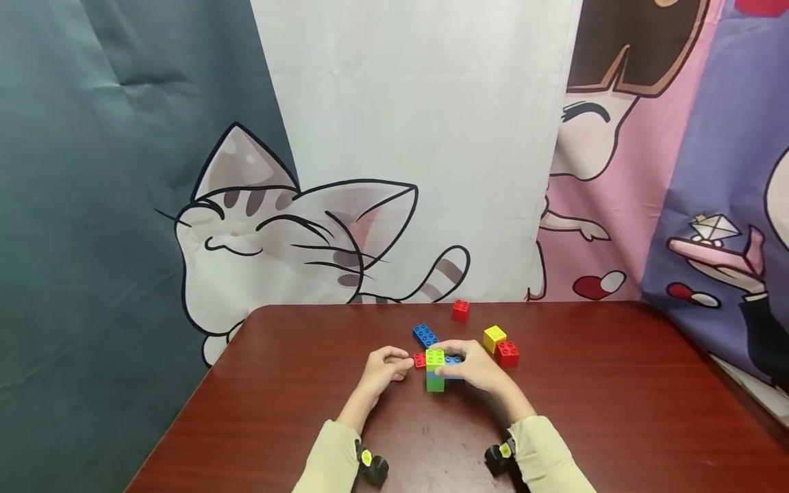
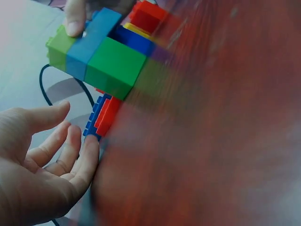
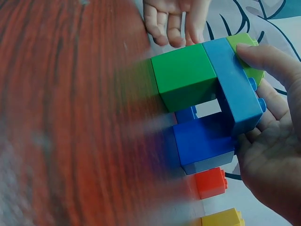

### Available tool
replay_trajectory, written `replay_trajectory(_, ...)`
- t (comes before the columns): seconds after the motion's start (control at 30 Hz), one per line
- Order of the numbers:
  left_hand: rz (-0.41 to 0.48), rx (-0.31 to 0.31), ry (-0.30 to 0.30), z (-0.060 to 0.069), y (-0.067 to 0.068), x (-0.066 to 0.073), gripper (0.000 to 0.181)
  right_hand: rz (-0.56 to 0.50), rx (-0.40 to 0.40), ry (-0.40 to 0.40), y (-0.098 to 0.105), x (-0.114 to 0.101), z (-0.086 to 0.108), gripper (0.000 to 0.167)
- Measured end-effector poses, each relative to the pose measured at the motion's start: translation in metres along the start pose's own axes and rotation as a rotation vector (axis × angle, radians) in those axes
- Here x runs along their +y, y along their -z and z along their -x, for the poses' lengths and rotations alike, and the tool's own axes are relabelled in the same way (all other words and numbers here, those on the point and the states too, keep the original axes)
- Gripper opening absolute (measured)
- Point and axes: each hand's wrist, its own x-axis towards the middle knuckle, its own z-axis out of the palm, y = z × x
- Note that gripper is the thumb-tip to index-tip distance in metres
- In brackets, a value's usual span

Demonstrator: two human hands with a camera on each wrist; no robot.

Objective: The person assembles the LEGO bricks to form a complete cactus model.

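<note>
A small stack of toy building bricks stands on the table in front of me. Its base has a green brick and a dark blue brick, with a gap between them. A longer light blue brick bridges the two, and a lime green brick sits on its left end. My right hand pinches the lime brick, thumb on the near side and fingers behind, partly hidden. My left hand is beside the stack on the left, fingers loosely bent and holding nothing, close to a red brick.
Behind the stack lies a long blue brick. A yellow brick and a red brick stand together at the right, and another small red one is near the far table edge. A printed cloth hangs behind the brown table.
</note>
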Motion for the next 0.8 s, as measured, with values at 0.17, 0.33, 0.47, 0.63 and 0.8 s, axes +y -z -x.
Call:
replay_trajectory(0.17, -0.127, 0.061, -0.013, -0.016, -0.006, 0.002, 0.044, -0.002, -0.006, 0.012, 0.000, 0.000, 0.000, 0.043)
replay_trajectory(0.33, -0.198, 0.077, 0.014, -0.034, -0.012, 0.002, 0.062, -0.004, -0.017, 0.055, 0.000, 0.003, 0.001, 0.043)
replay_trajectory(0.47, -0.169, 0.040, 0.017, -0.049, -0.010, -0.001, 0.067, 0.002, -0.005, 0.059, -0.001, 0.002, 0.000, 0.043)
replay_trajectory(0.63, -0.120, 0.014, 0.010, -0.061, -0.006, -0.003, 0.068, 0.002, 0.006, 0.036, -0.001, 0.002, 0.000, 0.043)
replay_trajectory(0.8, -0.159, -0.029, -0.012, -0.066, -0.007, -0.003, 0.071, -0.003, 0.009, 0.002, -0.001, 0.001, -0.001, 0.041)
